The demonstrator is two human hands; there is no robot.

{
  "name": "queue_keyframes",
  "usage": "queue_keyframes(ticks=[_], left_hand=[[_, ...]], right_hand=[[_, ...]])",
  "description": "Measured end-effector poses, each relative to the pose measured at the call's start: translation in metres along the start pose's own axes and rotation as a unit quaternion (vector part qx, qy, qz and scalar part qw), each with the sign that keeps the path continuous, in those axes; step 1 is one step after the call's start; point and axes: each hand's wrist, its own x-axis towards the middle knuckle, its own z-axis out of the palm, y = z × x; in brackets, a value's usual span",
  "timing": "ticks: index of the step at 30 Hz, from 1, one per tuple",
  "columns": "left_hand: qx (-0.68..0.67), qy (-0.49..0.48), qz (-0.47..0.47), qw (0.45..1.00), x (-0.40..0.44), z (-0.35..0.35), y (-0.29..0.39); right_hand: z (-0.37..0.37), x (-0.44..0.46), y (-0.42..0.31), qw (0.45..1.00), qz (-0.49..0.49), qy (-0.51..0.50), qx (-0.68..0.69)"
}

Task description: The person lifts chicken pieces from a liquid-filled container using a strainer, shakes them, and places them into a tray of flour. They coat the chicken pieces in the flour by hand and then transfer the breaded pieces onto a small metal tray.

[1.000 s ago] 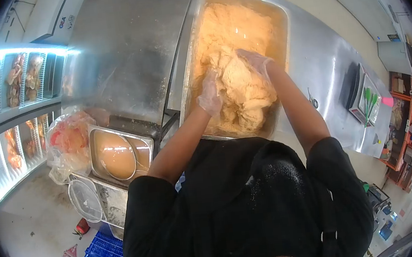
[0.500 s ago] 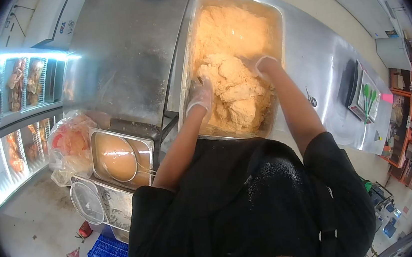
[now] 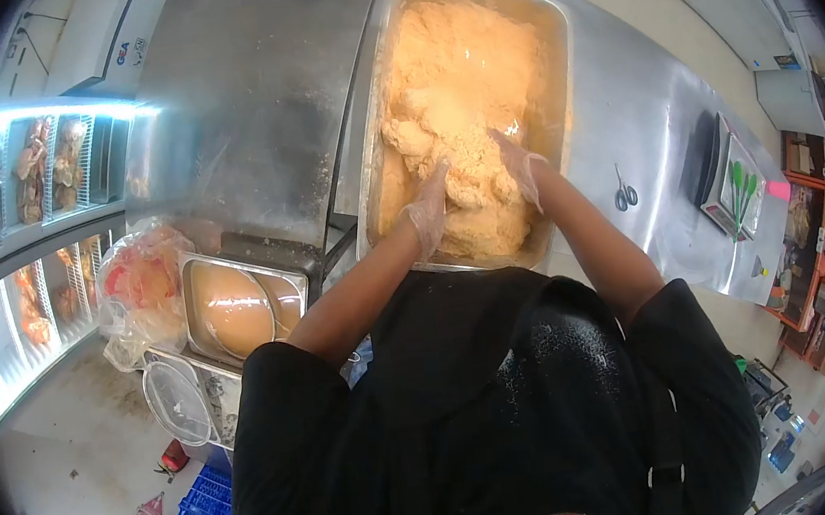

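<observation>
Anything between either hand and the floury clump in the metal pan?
Nothing visible blocks the way: the left hand and right hand are at the floury clump, inside the metal pan; both wear clear gloves.

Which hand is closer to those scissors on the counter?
The right hand, in the tray left of the scissors; the left hand is in it too, but farther left.

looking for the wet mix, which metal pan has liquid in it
The smaller pan, beside the plastic bag on the person's left: it holds glossy orange liquid, while the large pan straight ahead holds crumbly mix.
</observation>
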Motion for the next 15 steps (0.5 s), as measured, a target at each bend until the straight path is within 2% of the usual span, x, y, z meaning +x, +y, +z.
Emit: queue_keyframes(ticks=[1, 3, 4, 6, 7, 8, 9, 10, 12, 13, 15], left_hand=[[0.001, -0.002, 0.001, 1.0, 0.0, 0.0, 0.001], [-0.012, -0.002, 0.036, 0.999, -0.004, 0.0, -0.001], [-0.012, -0.001, 0.035, 0.999, -0.001, -0.004, -0.004], [-0.046, -0.13, 0.094, 0.986, 0.005, -0.009, -0.011], [-0.045, -0.13, 0.092, 0.986, 0.01, -0.009, -0.012], [0.017, -0.093, 0.078, 0.992, 0.013, -0.002, -0.006], [0.08, -0.056, 0.064, 0.993, 0.015, 0.003, -0.001], [0.083, -0.06, 0.063, 0.993, 0.018, 0.003, 0.001], [0.085, 0.109, 0.016, 0.99, 0.02, 0.002, 0.01], [0.085, 0.107, 0.017, 0.991, 0.011, -0.001, 0.011], [0.043, 0.169, 0.023, 0.984, -0.016, -0.013, 0.015]], right_hand=[[0.005, -0.022, -0.003, 0.989, -0.036, 0.025, -0.14], [0.009, -0.066, -0.006, 0.989, -0.107, -0.102, 0.018], [0.006, -0.08, -0.011, 0.989, -0.105, -0.102, 0.019], [-0.003, -0.099, -0.015, 0.978, -0.183, -0.103, 0.013], [-0.013, -0.089, -0.015, 0.978, -0.183, -0.102, 0.014], [-0.028, -0.073, -0.017, 0.931, -0.323, -0.089, -0.142], [-0.03, -0.072, -0.018, 0.892, -0.386, -0.083, -0.22], [-0.032, -0.071, -0.019, 0.843, -0.449, -0.067, -0.291], [-0.016, -0.094, -0.024, 0.81, -0.465, 0.17, -0.314], [-0.02, -0.1, -0.024, 0.809, -0.465, 0.172, -0.315], [-0.028, -0.108, -0.025, 0.793, -0.483, 0.102, -0.357]])
